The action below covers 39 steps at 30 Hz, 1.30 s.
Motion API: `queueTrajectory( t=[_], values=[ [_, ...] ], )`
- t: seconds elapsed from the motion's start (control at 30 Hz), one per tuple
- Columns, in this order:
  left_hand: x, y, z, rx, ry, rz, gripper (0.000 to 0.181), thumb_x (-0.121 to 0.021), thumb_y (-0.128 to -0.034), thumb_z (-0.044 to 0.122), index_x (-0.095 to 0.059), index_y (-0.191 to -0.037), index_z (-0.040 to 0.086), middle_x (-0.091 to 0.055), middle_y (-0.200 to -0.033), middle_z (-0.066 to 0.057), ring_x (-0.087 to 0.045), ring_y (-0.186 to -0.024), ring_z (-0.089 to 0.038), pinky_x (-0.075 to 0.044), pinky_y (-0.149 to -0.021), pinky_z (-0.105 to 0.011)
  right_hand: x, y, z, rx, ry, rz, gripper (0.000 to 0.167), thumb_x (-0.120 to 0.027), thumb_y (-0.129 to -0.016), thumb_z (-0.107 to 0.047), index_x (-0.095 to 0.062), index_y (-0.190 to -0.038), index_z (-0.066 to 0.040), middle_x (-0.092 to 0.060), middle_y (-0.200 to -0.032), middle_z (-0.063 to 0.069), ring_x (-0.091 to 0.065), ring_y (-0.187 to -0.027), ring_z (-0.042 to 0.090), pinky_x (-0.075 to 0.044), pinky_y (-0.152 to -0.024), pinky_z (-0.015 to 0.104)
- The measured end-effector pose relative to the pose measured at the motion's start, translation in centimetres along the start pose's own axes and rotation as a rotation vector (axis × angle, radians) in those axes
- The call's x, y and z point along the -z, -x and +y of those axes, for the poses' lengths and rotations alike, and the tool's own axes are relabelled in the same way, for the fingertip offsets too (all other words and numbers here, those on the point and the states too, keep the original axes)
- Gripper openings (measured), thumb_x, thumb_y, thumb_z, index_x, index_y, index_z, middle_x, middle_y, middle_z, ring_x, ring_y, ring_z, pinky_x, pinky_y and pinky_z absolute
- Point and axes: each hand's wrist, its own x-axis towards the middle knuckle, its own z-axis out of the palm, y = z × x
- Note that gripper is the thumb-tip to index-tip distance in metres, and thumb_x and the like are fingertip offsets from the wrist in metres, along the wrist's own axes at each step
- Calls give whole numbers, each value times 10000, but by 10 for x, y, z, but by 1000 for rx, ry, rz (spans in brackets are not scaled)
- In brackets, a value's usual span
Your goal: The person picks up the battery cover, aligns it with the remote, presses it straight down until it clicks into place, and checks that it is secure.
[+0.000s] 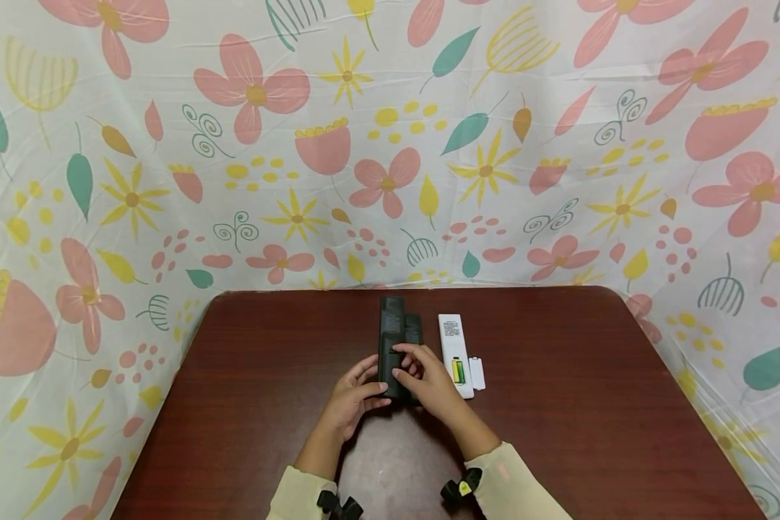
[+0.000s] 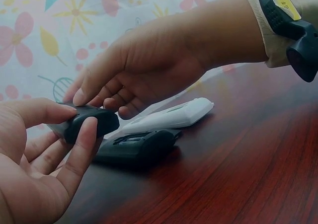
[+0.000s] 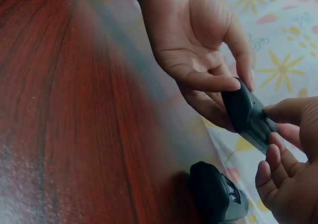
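A black remote (image 1: 391,325) is held up over the table, its back side facing the head camera. My left hand (image 1: 351,397) grips its lower end, thumb on one side and fingers round the other; the left wrist view shows this grip on the remote (image 2: 89,123). My right hand (image 1: 432,383) touches the back of the remote with thumb and index finger, the other fingers curled beside it. A second black remote (image 1: 413,326) lies on the table just right of the held one, partly hidden; its open compartment shows in the left wrist view.
Right of the hands lies a white remote (image 1: 451,332) with its compartment uncovered and a green-and-yellow battery (image 1: 458,371) inside. Its white cover (image 1: 477,373) lies against its right side. A floral cloth (image 1: 390,238) hangs behind the brown table (image 1: 266,347).
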Motion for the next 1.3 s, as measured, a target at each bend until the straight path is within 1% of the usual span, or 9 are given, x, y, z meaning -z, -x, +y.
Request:
queueTrajectory(
  t=[0.13,0.3,0.5,0.67,0.73,0.83,1.0,1.13,1.3],
  values=[
    [0,0,1,1,1,3,694,-680,-878,4,-436,-1521,104,-530,-1418,-155,-697,-925,-186,-603,-766,-313,-2,1,1,-5,-12,26,444,-725,-932,-118,-610,-1351,-205,-599,-1042,113,-520,-847,176,-466,-756,237],
    [-1,0,1,-2,3,8,687,-678,-872,4,-450,-1512,108,-550,-1392,-140,-695,-913,-195,-601,-759,-314,-6,2,-1,-57,-21,88,501,-695,-954,-116,-537,-1429,-140,-583,-1143,157,-499,-869,181,-442,-761,227],
    [-1,0,2,-3,-2,4,683,-669,-879,5,-441,-1515,101,-554,-1392,-138,-694,-907,-192,-602,-760,-311,-2,9,-29,-77,-70,95,577,-644,-983,-103,-425,-1512,-31,-530,-1332,259,-560,-963,252,-473,-804,262],
    [-3,2,3,-1,-5,-4,673,-654,-888,2,-438,-1518,105,-537,-1410,-156,-691,-915,-197,-600,-763,-312,0,15,-42,-116,-106,67,648,-601,-1013,-135,-305,-1588,-98,-513,-1417,234,-583,-1082,273,-491,-883,308],
    [-4,3,4,2,-8,-1,668,-650,-889,-1,-443,-1515,111,-534,-1413,-159,-690,-916,-199,-598,-760,-313,-1,14,-39,-143,-129,54,675,-586,-1025,-159,-251,-1610,-135,-503,-1445,226,-582,-1114,287,-499,-898,313],
    [-4,4,4,2,-13,-3,663,-646,-892,-3,-447,-1512,119,-534,-1414,-156,-687,-915,-193,-594,-760,-306,-5,10,-25,-172,-164,45,703,-578,-1034,-198,-199,-1626,-192,-488,-1471,219,-586,-1142,300,-516,-892,305],
    [-4,4,4,-2,-19,-4,658,-642,-893,-4,-449,-1510,117,-557,-1390,-139,-687,-908,-186,-590,-762,-299,-12,5,-4,-170,-186,55,719,-614,-1019,-238,-222,-1622,-233,-485,-1451,200,-595,-1110,290,-523,-838,276],
    [-4,4,4,0,-30,0,647,-652,-906,23,-447,-1513,110,-580,-1368,-118,-688,-920,-185,-589,-764,-303,-14,6,0,-155,-189,65,711,-641,-1003,-258,-270,-1609,-247,-517,-1413,173,-604,-1071,257,-525,-816,259],
    [-6,3,3,-4,-61,17,581,-672,-958,153,-463,-1498,109,-606,-1353,-101,-677,-979,-180,-594,-747,-322,-14,7,-2,-144,-187,69,708,-652,-995,-279,-290,-1604,-251,-524,-1407,175,-605,-1070,251,-532,-833,288]
  ],
)
